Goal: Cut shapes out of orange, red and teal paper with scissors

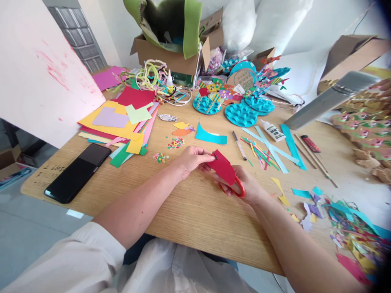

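My left hand [195, 160] pinches the left end of a piece of red paper [224, 167] above the middle of the table. Red-handled scissors [240, 188] are in my right hand [246, 185], fingers in the loops. The red paper covers most of the blades; a bit of dark metal shows near its upper left edge. Just beyond my hands lies a blue paper offcut [210, 136]. Fish-shaped paper cutouts [182, 129] and small piles of paper dots [175, 143] rest to the left of it.
A black phone [77, 173] lies at left, near stacked coloured paper [117, 118]. Right of my hands are a pen [239, 145], thin paper strips [259, 152], a glue bottle [273, 131] and paper scraps [354, 232]. A grey cylinder [330, 99] leans at right; blue decorated discs [241, 114] stand behind.
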Motion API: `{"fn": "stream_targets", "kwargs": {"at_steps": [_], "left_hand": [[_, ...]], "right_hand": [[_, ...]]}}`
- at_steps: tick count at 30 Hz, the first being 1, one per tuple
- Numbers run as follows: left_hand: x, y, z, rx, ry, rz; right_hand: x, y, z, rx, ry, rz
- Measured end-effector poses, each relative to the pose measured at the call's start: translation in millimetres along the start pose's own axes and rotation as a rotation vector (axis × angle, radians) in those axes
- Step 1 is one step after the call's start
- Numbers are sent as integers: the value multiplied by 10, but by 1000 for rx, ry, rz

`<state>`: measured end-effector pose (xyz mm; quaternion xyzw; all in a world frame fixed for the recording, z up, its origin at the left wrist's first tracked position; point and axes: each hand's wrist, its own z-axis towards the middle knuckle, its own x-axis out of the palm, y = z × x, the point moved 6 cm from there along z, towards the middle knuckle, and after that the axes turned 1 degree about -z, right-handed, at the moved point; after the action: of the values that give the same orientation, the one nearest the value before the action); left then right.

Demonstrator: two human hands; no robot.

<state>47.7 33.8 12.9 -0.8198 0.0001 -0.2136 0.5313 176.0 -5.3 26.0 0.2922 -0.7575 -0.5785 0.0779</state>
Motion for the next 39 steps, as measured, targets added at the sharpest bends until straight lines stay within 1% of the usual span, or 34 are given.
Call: {"fn": "stream_targets", "kwargs": {"at_steps": [6, 13, 22, 29, 39], "left_hand": [[-11, 12, 13, -4, -17, -31], [-13, 1, 14, 10, -14, -19], [-1, -37, -9, 19, 4, 25], [-13, -33, -8, 9, -8, 34], [-10, -9, -3, 1, -25, -57]], "right_hand": [[-23, -35, 15, -2, -4, 31], [-45, -91, 19, 60, 0, 44], [-34, 7, 1, 67, 6, -11], [-29, -10, 1, 60, 16, -12], [-39, -27, -12, 80, -13, -12]]}}
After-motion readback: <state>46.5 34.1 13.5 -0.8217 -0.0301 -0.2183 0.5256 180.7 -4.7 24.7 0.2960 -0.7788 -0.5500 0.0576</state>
